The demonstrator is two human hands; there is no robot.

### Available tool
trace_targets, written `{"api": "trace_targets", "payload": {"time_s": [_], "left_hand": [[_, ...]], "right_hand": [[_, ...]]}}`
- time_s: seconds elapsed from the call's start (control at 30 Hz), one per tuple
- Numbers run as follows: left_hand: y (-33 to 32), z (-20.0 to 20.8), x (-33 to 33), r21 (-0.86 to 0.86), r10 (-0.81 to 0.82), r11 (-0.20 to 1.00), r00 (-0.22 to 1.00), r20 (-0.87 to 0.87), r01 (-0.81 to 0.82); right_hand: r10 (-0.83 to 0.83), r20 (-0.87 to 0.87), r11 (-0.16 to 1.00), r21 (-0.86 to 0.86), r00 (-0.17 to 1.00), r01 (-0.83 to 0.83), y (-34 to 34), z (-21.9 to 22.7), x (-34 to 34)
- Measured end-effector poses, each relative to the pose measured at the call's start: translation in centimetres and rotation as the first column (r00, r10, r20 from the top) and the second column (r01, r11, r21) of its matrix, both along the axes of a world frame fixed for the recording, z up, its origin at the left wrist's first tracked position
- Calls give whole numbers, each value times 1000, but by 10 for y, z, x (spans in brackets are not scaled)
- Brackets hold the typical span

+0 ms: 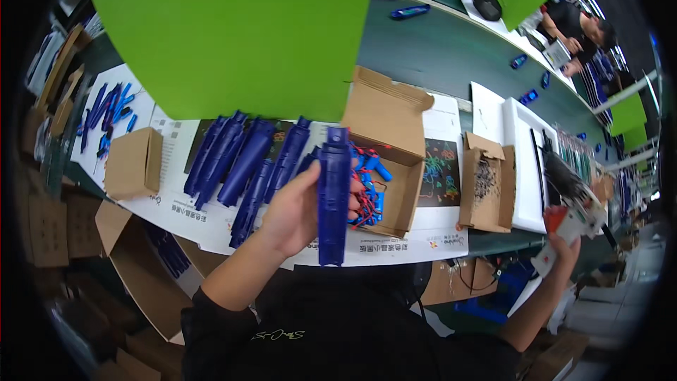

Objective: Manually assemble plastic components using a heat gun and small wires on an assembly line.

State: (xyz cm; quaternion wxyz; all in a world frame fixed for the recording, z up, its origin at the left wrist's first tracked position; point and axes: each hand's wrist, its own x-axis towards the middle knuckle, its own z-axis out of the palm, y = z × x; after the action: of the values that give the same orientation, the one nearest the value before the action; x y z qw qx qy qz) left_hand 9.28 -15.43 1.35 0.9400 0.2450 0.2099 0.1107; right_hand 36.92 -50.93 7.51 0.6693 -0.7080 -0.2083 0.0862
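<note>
Blue shell (333,204) in left hand (293,215) — fingers curled round its sides, long axis running away from body, above near edge of counter (497,243). Right hand (565,248) well off to right, wrapped round white tool (580,224) — shell lies left of it.

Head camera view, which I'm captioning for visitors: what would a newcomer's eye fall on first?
Probably the large green panel, filling much of the upper left. Near the centre, the left hand holds a long dark-blue shell; at the right, the right hand grips a white-and-red tool.
</note>
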Motion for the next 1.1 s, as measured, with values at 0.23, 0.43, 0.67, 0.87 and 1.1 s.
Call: {"api": "trace_targets", "payload": {"time_s": [0.23,0.43,0.67,0.87,1.1], "left_hand": [[-8,1,8,7,-19,1000,999,-29,19],[-15,4,21,-4,-2,1000,999,-37,2],[-16,7,16,-12,27,1000,999,-40,-28],[-15,7,17,-29,51,998,999,-20,-51],[-17,3,15,-92,85,992,996,23,-83]], "right_hand": [[233,-64,957,193,970,-217,48,27,-52],[456,-275,890,172,847,-423,105,44,-106],[618,-399,777,180,677,-604,109,33,-105],[640,-413,751,156,648,-642,109,35,-106],[657,-415,740,200,629,-642,110,33,-106]]}}
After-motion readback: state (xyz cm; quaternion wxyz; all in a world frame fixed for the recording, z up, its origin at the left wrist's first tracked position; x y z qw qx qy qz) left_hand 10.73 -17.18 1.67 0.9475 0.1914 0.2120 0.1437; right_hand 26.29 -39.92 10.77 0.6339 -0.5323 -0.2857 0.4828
